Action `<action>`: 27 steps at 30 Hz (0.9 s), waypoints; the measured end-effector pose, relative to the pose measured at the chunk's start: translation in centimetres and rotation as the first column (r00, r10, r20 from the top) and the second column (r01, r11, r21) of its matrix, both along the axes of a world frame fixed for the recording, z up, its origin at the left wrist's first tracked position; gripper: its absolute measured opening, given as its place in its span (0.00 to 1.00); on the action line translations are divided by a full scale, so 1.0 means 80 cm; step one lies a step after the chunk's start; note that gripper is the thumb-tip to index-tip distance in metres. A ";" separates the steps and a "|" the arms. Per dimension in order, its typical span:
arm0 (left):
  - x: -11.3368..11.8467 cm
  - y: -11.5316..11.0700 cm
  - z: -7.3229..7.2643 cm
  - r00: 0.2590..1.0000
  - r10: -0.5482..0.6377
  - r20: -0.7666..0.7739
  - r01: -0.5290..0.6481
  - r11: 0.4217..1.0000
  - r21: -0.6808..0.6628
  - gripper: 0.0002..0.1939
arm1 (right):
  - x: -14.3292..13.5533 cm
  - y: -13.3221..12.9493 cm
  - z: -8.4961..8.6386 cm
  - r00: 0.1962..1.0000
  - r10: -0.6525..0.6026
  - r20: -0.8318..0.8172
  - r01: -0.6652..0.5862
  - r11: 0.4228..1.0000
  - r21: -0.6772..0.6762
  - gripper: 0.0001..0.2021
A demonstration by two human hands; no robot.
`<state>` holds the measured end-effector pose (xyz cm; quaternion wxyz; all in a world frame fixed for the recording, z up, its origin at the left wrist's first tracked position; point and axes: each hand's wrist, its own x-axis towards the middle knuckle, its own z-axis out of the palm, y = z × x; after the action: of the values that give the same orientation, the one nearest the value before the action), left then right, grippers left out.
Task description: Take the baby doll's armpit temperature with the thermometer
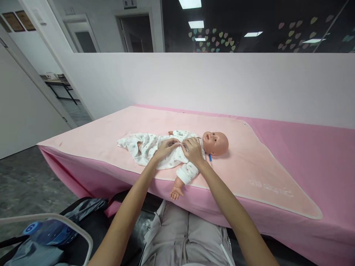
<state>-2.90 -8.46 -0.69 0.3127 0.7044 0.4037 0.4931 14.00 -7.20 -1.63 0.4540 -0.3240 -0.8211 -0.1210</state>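
A baby doll (217, 143) lies on its back with its head to the right, dressed in a white printed baby outfit (148, 147). Over the doll's chest, my left hand (167, 147) is closed with its fingertips pinching the cloth's thin white tie (179, 143). My right hand (193, 149) pinches the same tie from the other side, close to the left fingertips. One doll arm (176, 189) reaches over the near edge of the table. A small blue tag or cap (210, 158) lies beside the doll's neck. The fingertips partly hide the tie.
Under the doll, a peach mat (266, 166) covers a pink tablecloth (305, 147). A white wall with a window (249, 26) stands behind. At lower left, a black chair (94, 218) holds a large water bottle (52, 231) and grey cloth.
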 end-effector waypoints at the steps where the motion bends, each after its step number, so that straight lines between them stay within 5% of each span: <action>1: 0.000 0.001 -0.001 1.000 0.009 -0.006 -0.009 1.000 0.003 0.15 | 0.000 0.001 0.000 1.000 -0.003 0.001 0.003 1.000 -0.004 0.06; 19: 0.003 -0.003 0.003 0.988 0.137 -0.065 -0.134 0.990 0.048 0.16 | 0.001 0.002 -0.004 1.000 -0.011 0.006 0.011 1.000 -0.017 0.06; 27: -0.002 -0.003 0.008 0.998 0.010 -0.054 -0.011 1.000 -0.013 0.17 | 0.001 0.002 -0.003 0.999 -0.029 -0.020 0.029 0.999 -0.035 0.07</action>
<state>-3.04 -8.72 -0.08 0.3038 0.7132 0.4188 0.4729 14.05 -7.06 -1.89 0.4550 -0.3449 -0.8136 -0.1100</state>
